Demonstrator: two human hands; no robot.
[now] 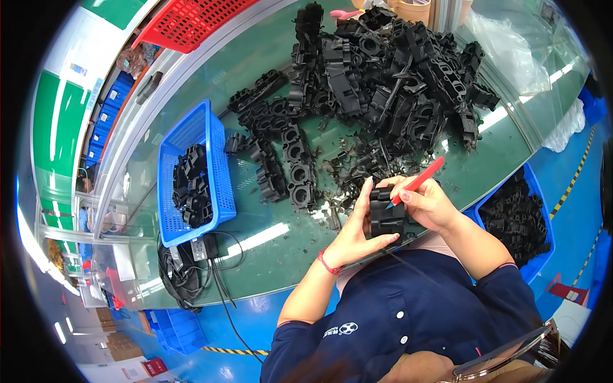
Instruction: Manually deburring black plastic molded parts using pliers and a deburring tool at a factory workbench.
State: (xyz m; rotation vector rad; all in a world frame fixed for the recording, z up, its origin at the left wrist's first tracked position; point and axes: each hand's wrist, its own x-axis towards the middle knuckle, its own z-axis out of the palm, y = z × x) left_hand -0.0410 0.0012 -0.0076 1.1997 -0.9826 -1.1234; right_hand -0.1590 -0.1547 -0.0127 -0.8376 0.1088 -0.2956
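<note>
Close in front of me, over the near edge of the green table, a black moulded plastic part (387,217) rests in my left hand (357,231), the thumb along its near side and the fingers at its far left. My right hand (426,203) grips a red-handled trimming knife (424,175), its tip angled down to the left onto the part. Just beyond the hands lie small black plastic scraps (361,159). Behind them rises a big heap of similar black parts (396,70), with several more (295,159) laid out to its left.
A blue basket (223,172) on the left of the table holds black parts. Below it lie coiled black cables (182,274). A blue bin (535,175) of black parts stands at my right. Clear plastic bags (511,51) lie at the far right, and a red basket (191,22) is far left.
</note>
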